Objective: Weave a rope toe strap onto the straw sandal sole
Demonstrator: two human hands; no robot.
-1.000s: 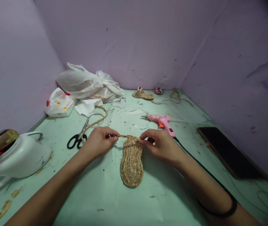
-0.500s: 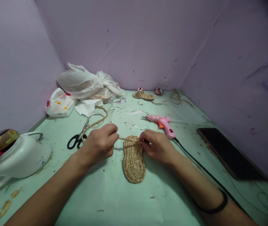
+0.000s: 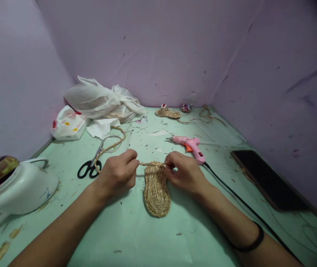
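Note:
A woven straw shoe sole [image 3: 157,193] lies flat on the green tabletop [image 3: 136,237], its narrow end away from me. Across that far end runs a thin braided straw cord [image 3: 144,163], pulled straight. My left hand [image 3: 121,168] pinches the cord just left of the sole. At the sole's upper right corner, my right hand [image 3: 184,171] pinches the cord's other part between thumb and finger. More braided cord [image 3: 123,137] curls beyond my left hand, over black-handled scissors [image 3: 90,167] and a clear ring [image 3: 111,144].
A pink glue gun [image 3: 190,146] with a black cable lies right of centre. A phone [image 3: 269,180] is at the right. Behind are a finished straw slipper [image 3: 169,113], a bead jar [image 3: 186,107] and plastic bags [image 3: 102,98]. A white pot [image 3: 27,185] stands left.
The cord across the sole's far end now sits slightly higher, nearer the edge, and my right hand has lifted a little with it. The whole view has shifted slightly.

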